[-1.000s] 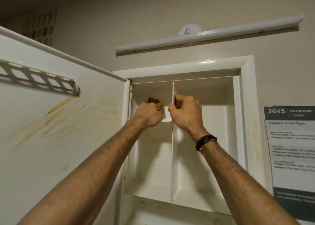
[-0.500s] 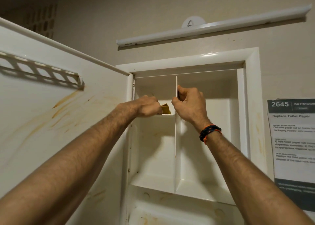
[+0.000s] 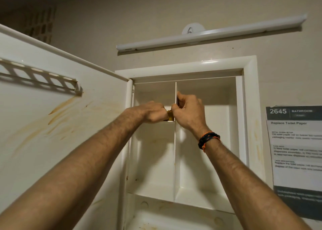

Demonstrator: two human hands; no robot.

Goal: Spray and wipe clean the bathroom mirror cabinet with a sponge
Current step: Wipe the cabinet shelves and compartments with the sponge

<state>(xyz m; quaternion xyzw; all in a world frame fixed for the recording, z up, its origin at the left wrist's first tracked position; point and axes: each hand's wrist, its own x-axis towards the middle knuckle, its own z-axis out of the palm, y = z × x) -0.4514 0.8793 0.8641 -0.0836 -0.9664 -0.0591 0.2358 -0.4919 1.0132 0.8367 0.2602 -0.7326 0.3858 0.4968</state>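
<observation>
On a beige bathroom wall, the open cabinet (image 3: 250,90) has an upright divider (image 3: 175,160) pinched by the right hand (image 3: 188,111), while the left hand (image 3: 153,112) grips a mostly hidden yellow sponge (image 3: 170,117) on the upper-left shelf.

Beige wall (image 3: 156,12); white tube light (image 3: 209,34) above; printed notice (image 3: 296,151) right; lattice vent (image 3: 41,23) upper left.

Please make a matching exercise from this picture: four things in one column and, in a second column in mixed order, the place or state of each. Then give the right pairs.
Things:
1. sponge
2. right hand
3. cabinet door
4. light bar

Places or states:
A. on the wall above the cabinet
B. swung open, with brownish streaks
C. held in the left hand
D. gripping the upright divider

Pairs: 1-C, 2-D, 3-B, 4-A
</observation>
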